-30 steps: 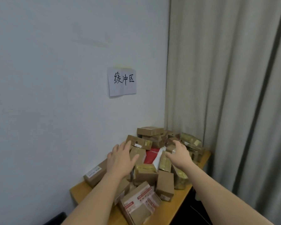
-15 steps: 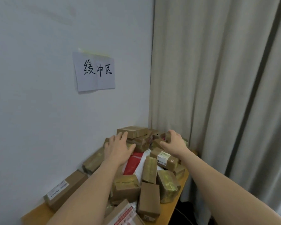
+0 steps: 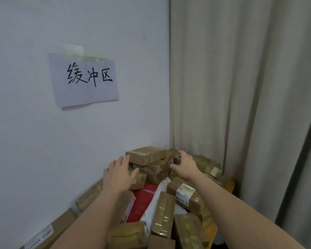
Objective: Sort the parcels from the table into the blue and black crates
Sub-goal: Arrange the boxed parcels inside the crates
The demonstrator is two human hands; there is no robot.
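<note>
A heap of taped brown cardboard parcels fills the wooden table [image 3: 230, 184] in the corner. The topmost flat parcel [image 3: 145, 154] lies on a larger parcel [image 3: 158, 169] at the back of the heap. My left hand [image 3: 119, 174] reaches with fingers spread, its fingertips at the left end of that stack. My right hand [image 3: 184, 165] curls its fingers round the right end of the stack. A red and white mailer bag [image 3: 144, 200] lies in the middle. A parcel with a white label [image 3: 185, 194] sits under my right forearm. No crate is in view.
A white wall with a handwritten paper sign [image 3: 83, 79] stands close on the left. A beige curtain [image 3: 241, 87] hangs behind and to the right of the table. A long labelled box [image 3: 48, 232] lies at the lower left by the wall.
Both hands have reached farther back over the heap, from the middle parcels to the top stack in the corner. The view has moved closer.
</note>
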